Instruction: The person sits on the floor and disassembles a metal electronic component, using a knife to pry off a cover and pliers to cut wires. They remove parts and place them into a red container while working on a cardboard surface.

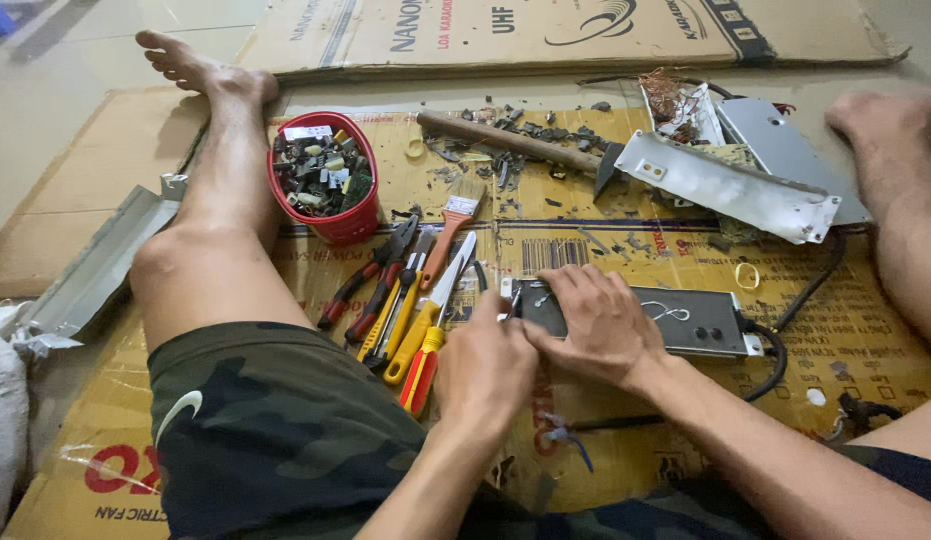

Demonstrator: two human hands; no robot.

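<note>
Box: a flat grey metal box (pixel 676 320) lies on the cardboard (pixel 866 340) between the legs, lid on, black cable (pixel 776 365) attached.
Right hand (pixel 598 322): spread flat on the box's left end, pressing it down.
Left hand (pixel 483 365): curled at the box's left edge; what it pinches, I cannot tell.
Done: looks like other casings (pixel 731 185) are stripped, and the red basket (pixel 326 180) holds loose parts.
Left: this box seems unopened.
Tools: screwdrivers (pixel 418 345), pliers (pixel 371 285), brush (pixel 451 225) and hammer (pixel 526 142) lie beside.

Soft even light, warped edges
</note>
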